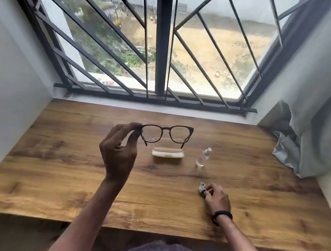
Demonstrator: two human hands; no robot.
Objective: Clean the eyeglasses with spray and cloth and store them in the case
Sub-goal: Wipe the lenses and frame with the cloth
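Observation:
My left hand pinches the left corner of the dark-framed eyeglasses and holds them up above the wooden table, lenses facing me. Behind them on the table lies the open clear case. A small clear spray bottle stands to the right of the case. Nearer to me, my right hand rests on the table and grips a crumpled pale green cloth with its fingertips.
A barred window runs along the far edge of the table. White walls close in on both sides. A grey curtain bunches onto the table's right back corner. The table's near edge is close to my lap.

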